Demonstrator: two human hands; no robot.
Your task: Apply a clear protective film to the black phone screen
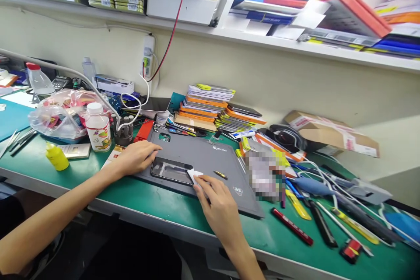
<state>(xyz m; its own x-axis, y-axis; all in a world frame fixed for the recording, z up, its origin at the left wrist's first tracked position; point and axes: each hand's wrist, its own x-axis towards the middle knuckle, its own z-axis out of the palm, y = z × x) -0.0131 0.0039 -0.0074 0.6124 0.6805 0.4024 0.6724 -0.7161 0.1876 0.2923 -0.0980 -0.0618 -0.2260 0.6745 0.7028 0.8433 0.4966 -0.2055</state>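
A black smartphone (172, 171) lies flat, screen up, on a grey work mat (187, 146). My right hand (216, 201) pinches a small white wipe (194, 174) at the phone's right end. My left hand (139, 157) rests at the phone's left end, its fingers stretched out and nothing visible in them. Whether its fingertips touch the phone's edge I cannot tell. A small gold-and-black tool (221, 175) lies on the mat to the right of the phone.
Left on the green bench (88, 175) stand a yellow dropper bottle (57, 156) and a white bottle (98, 127). Stacked boxes (203, 105) are behind the mat. Pens, a red marker (292, 226), a soldering iron and cables crowd the right. A shelf (183, 17) runs above.
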